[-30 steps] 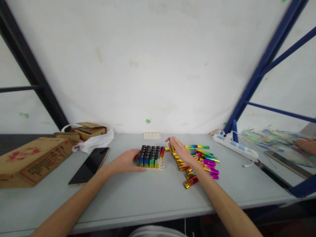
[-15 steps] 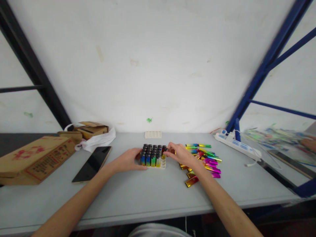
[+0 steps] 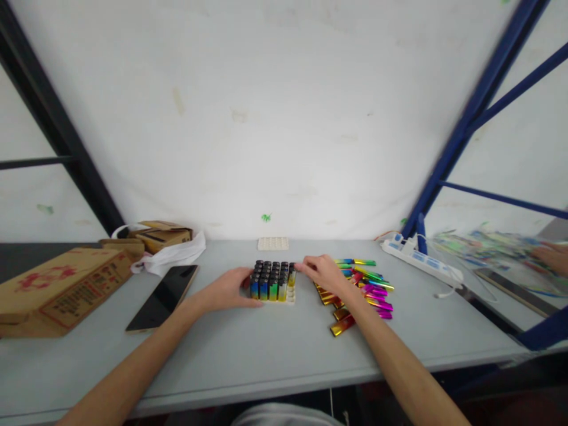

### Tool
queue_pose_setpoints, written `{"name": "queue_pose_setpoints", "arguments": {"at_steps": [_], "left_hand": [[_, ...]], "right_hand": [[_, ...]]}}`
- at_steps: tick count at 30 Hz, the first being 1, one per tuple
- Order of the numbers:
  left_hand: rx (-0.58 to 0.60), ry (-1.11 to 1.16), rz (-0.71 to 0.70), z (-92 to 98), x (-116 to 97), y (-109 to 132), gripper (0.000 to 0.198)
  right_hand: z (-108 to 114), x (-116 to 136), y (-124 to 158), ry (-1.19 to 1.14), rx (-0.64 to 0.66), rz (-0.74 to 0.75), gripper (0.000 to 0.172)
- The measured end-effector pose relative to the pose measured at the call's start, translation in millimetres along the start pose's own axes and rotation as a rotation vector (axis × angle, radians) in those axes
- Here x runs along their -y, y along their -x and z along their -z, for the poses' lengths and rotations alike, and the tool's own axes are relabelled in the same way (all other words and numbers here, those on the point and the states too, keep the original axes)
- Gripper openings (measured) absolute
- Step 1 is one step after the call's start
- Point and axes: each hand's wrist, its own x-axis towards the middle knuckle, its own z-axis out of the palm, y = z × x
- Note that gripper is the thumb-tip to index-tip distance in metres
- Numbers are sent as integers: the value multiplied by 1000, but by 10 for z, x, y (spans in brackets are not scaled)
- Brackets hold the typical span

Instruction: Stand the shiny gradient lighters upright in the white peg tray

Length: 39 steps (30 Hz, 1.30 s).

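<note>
Several cigarette lighters (image 3: 274,289) with black tops and blue, green and yellow bodies stand upright in rows in a white tray (image 3: 291,297). My left hand (image 3: 231,289) is wrapped round the tray's left side, thumb along the front and fingers toward the back. At the right column, my right hand (image 3: 322,272) pinches the top of a yellow lighter (image 3: 291,279), which stands upright behind vacant tray slots. A loose heap of shiny lighters (image 3: 379,290) in gold, red, magenta, green and blue lies to the right, partly hidden by my right forearm.
A second white slotted tray (image 3: 273,243) lies by the wall. At left are a phone (image 3: 164,297), a cardboard box (image 3: 66,287), a smaller open box (image 3: 162,238) and a white bag (image 3: 177,255). Right are a power strip (image 3: 417,260) and another person's hand (image 3: 552,258).
The yellow lighter at my right fingertips has gone from partly covered by the fingers to standing upright in the right column. My left hand stays on the tray; the view has shifted slightly.
</note>
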Motion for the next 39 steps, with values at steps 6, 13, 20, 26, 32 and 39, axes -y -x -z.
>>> {"name": "queue_pose_setpoints", "arguments": {"at_steps": [6, 13, 20, 26, 32, 39], "left_hand": [[-3, 2, -11, 16, -31, 3, 65], [-16, 2, -26, 10, -29, 12, 65], [-12, 11, 0, 24, -45, 9, 66], [-7, -7, 24, 44, -71, 11, 67], [4, -2, 21, 59, -83, 16, 64], [-3, 4, 15, 45, -54, 15, 64]], "right_hand": [[14, -394, -27, 93, -185, 19, 24], [-152, -555, -62, 80, 73, 83, 21], [-184, -542, -86, 101, 12, -10, 10], [-124, -461, -106, -130, -189, -138, 23], [-3, -329, -114, -398, -323, -205, 52], [4, -15, -78, -1044, -175, -230, 57]]}}
